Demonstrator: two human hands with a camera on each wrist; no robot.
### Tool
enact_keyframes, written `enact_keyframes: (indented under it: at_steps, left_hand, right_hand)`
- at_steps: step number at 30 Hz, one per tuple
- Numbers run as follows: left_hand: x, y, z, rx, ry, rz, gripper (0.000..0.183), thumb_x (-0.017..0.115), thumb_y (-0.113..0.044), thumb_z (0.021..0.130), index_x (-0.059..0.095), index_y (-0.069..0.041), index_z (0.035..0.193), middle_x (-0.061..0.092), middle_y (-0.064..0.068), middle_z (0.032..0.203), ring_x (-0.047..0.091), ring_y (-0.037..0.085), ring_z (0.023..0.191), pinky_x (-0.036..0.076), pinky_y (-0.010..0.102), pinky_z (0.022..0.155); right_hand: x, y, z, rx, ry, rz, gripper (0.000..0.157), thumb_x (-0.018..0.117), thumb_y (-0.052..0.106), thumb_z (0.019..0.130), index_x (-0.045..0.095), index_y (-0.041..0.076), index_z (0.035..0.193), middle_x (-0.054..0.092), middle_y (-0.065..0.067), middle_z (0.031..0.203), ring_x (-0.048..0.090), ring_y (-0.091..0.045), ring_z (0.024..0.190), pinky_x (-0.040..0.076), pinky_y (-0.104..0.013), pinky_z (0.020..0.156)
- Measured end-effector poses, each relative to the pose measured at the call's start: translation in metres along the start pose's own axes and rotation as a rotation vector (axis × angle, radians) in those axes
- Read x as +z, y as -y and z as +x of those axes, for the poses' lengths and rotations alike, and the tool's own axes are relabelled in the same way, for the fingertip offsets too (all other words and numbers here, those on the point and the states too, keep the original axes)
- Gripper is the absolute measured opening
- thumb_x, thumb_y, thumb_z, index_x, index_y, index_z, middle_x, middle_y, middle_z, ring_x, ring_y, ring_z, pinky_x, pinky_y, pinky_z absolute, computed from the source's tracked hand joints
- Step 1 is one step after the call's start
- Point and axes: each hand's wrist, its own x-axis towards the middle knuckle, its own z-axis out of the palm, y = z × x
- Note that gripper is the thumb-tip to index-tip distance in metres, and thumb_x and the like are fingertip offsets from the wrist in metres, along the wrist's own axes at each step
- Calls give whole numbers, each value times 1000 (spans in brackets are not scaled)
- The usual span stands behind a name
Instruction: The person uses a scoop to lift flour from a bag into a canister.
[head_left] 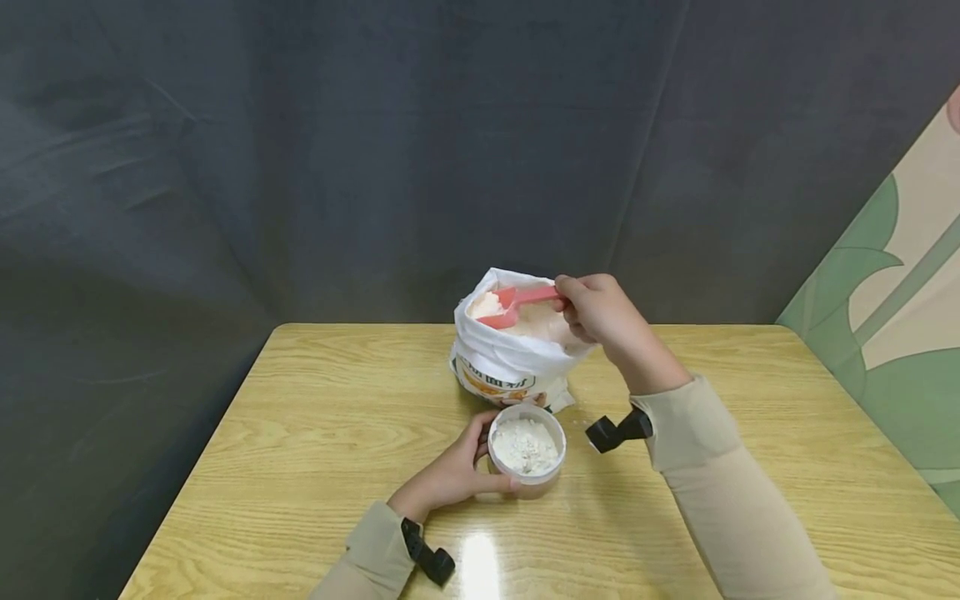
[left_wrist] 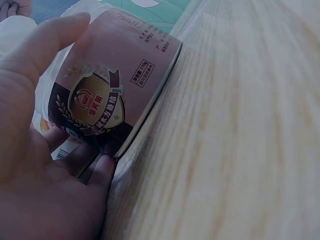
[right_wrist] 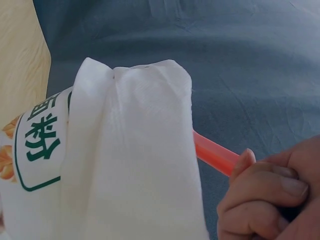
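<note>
A white bag of flour [head_left: 498,343] stands with its top folded open near the far side of the table. Just over the opening, my right hand [head_left: 606,312] grips the handle of a pink scoop [head_left: 536,295], which has white flour in its bowl. In the right wrist view the bag's side hides all of the scoop [right_wrist: 217,155] but its handle. In front of the bag stands a round tub [left_wrist: 120,55] with a printed label, holding white flour [head_left: 525,446]. My left hand [head_left: 456,473] holds it from the left, thumb and fingers around its wall.
Everything stands on a wood-grain table [head_left: 322,417]. A dark curtain [head_left: 420,167] hangs behind its far edge. On the right is a panel with a green leaf pattern [head_left: 892,333]. Each wrist carries a small black camera mount [head_left: 618,429].
</note>
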Motion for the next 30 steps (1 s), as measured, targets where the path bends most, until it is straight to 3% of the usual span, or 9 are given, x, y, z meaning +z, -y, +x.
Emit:
enact_keyframes:
  at_steps: [30]
  left_hand:
    - [0,1,1,1,2,-9,95,84,-17,84,22,-12,157,30,12,159,36,28,145,27,45,119]
  right_hand:
    - [-14,-12,-26,-80,-56,208,42,42,23,109,56,7,72,38,6,55,29,-5,45,26,-20,42]
